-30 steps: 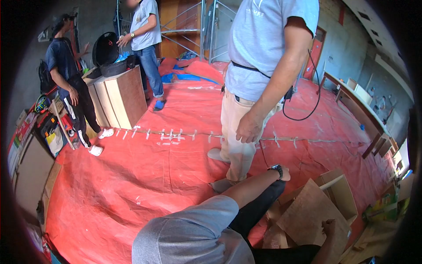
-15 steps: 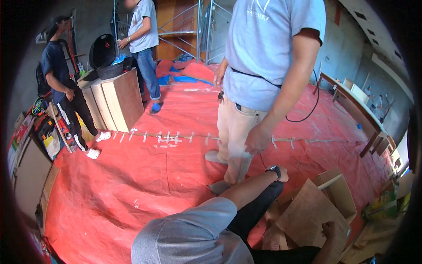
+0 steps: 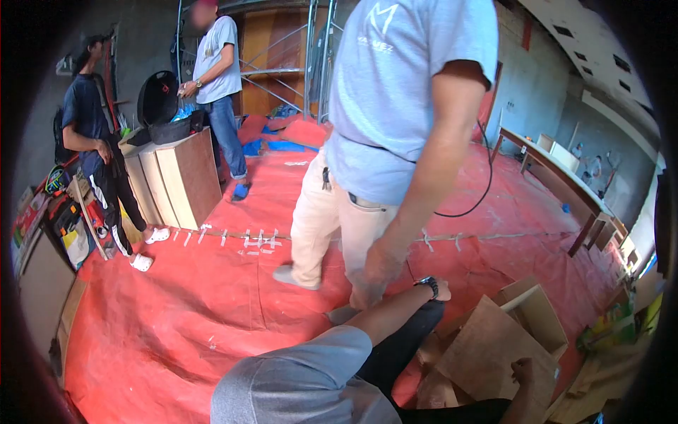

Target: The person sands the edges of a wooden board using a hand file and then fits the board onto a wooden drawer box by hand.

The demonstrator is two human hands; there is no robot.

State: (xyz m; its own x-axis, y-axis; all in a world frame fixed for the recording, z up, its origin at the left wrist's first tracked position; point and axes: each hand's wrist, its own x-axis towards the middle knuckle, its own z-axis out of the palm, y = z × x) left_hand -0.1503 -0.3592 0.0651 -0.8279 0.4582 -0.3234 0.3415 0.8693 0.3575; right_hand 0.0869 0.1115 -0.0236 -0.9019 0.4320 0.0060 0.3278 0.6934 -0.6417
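My left hand (image 3: 443, 290), below a dark wristwatch (image 3: 426, 283), lies over my bent knee in black trousers (image 3: 402, 336). It looks relaxed and open, though its fingers show only in part. At the lower right, my right hand (image 3: 522, 371) is curled in front of a flat brown wooden board (image 3: 487, 346). Whether it touches the board, or has anything inside the fingers, I cannot make out. Behind the board, an open cardboard box (image 3: 542, 318) rests tilted on the red floor sheet (image 3: 191, 304).
A person in a grey shirt (image 3: 381, 92) stands just ahead, close to my knee. Two more people are at the left by wooden boxes (image 3: 187, 177) bearing an open black case (image 3: 159, 99). Scaffolding (image 3: 275, 71) stands behind; a long table (image 3: 558, 166) is at the right.
The standing person ahead has stepped and turned leftward, the feet now further apart. The whole view has shifted slightly. My hands keep about the same pose.
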